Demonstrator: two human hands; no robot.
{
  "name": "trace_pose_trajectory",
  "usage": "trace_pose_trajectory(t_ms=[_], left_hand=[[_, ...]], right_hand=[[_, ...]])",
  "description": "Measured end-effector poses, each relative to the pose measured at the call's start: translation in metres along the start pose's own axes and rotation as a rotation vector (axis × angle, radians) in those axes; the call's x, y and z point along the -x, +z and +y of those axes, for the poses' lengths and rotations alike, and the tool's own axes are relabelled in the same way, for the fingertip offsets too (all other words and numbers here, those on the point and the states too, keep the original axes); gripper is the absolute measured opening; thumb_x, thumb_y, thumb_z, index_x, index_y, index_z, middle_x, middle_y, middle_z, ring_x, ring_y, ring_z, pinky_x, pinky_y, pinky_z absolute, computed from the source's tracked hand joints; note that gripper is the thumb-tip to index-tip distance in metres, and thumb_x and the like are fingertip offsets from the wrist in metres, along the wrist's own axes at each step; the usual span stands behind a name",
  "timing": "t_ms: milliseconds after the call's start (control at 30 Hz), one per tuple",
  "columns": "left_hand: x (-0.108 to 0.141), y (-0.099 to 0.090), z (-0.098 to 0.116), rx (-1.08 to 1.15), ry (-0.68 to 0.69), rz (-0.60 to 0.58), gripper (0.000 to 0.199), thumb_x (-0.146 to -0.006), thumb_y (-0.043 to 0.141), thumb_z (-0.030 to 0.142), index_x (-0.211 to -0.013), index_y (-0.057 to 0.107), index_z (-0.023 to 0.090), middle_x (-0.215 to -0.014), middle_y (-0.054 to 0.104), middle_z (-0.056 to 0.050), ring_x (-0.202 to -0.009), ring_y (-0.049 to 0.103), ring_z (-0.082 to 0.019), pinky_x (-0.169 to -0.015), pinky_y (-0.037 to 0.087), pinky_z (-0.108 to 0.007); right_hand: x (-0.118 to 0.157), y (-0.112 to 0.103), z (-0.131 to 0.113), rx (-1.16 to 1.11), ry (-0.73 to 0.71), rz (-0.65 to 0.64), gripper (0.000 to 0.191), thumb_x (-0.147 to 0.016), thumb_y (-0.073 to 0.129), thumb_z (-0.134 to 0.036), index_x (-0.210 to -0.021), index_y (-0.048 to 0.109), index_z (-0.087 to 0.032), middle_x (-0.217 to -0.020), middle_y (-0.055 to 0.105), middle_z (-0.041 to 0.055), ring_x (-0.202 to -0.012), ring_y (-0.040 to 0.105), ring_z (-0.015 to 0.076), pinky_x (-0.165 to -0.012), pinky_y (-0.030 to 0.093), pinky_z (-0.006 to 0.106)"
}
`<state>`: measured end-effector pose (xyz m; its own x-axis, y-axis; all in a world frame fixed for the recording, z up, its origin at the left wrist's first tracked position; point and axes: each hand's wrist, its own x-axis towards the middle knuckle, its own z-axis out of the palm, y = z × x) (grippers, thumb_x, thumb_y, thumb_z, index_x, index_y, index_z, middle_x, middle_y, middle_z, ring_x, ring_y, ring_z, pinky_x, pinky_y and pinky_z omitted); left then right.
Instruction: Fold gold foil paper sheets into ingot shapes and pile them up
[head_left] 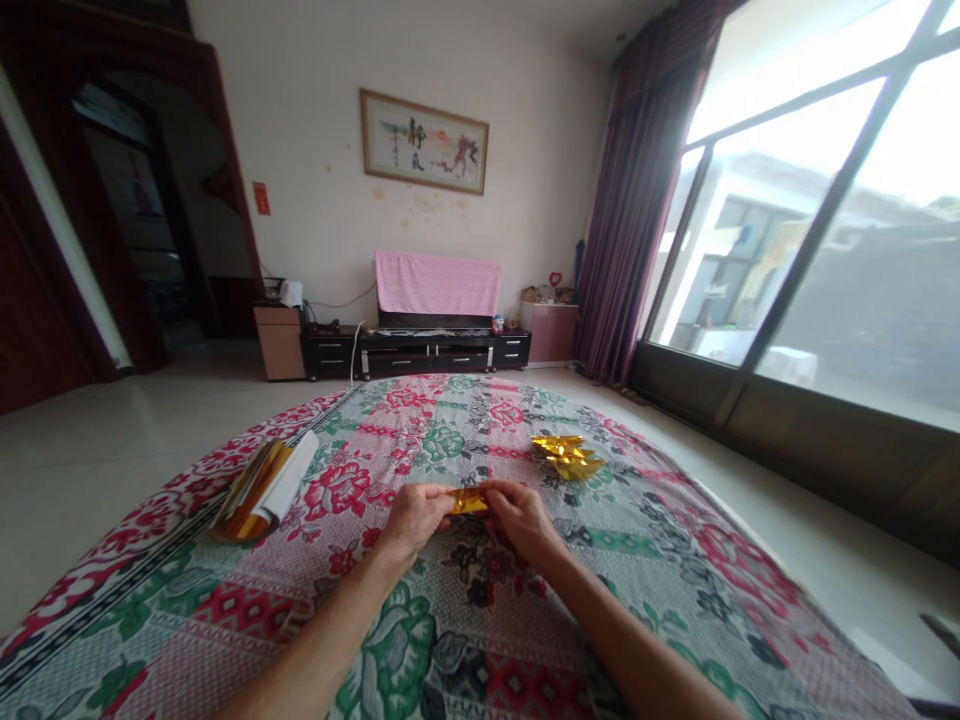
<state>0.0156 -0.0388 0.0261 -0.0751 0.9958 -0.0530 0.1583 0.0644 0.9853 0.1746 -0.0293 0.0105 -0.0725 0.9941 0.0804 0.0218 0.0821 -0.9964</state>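
Note:
Between my two hands is a small folded piece of gold foil paper, shiny and roughly rectangular. My left hand pinches its left end, and my right hand pinches its right end. Beyond my right hand lie several folded gold foil pieces in a small group. Off to the left rests a stack of gold and white paper sheets, partly curled. The fingertips hide both ends of the held foil.
A floral patterned cloth covers the round surface under my hands. Farther off stand a low black cabinet and a screen under a pink cloth. A purple curtain and large windows line the right side.

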Motion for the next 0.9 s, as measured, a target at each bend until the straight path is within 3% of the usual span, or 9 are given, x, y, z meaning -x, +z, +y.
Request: trace_pose_trajectory(t_ms=[500, 900], left_hand=[[0.0005, 0.0009, 0.0, 0.196, -0.089, 0.009, 0.023, -0.058, 0.064, 0.02, -0.077, 0.072, 0.01, -0.073, 0.07, -0.006, -0.067, 0.061, -0.015, -0.054, 0.046, -0.02], [0.0004, 0.0022, -0.0009, 0.14, -0.07, 0.051, 0.02, -0.059, 0.062, 0.019, -0.075, 0.073, 0.013, -0.069, 0.07, -0.003, -0.067, 0.062, -0.015, -0.054, 0.046, -0.02]], right_hand=[[0.0002, -0.0007, 0.0003, -0.044, -0.016, -0.026, 0.027, -0.066, 0.062, -0.037, -0.081, 0.07, -0.016, -0.073, 0.067, 0.0013, -0.06, 0.059, 0.0119, -0.053, 0.049, 0.02], [0.0003, 0.0007, 0.0003, 0.034, -0.001, -0.006, 0.031, -0.067, 0.062, -0.039, -0.085, 0.072, -0.016, -0.076, 0.069, 0.0022, -0.06, 0.061, 0.0125, -0.053, 0.05, 0.021]])
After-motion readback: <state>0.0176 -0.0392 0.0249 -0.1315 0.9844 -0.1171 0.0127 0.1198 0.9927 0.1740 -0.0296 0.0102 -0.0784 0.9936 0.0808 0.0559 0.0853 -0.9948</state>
